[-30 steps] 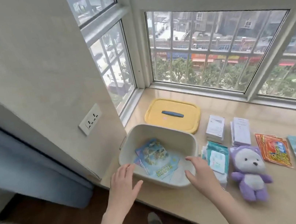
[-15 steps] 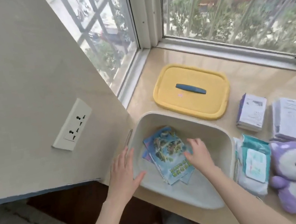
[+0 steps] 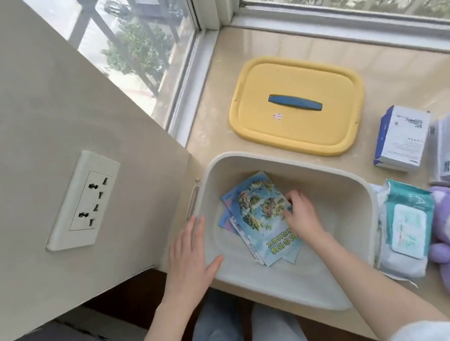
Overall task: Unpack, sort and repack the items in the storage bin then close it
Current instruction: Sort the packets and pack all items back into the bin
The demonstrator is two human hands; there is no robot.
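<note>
Here, hands (image 3: 188,253) (image 3: 302,214) on bin (image 3: 345,181), booklets (image 3: 256,212).

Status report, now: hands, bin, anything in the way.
Left hand open, flat on left rim of bin. Right hand inside, fingers curled on booklets. Yellow lid off, behind bin. Nothing else in the way.

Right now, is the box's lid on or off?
Off. The yellow lid lies flat on the sill behind the open bin.
</note>
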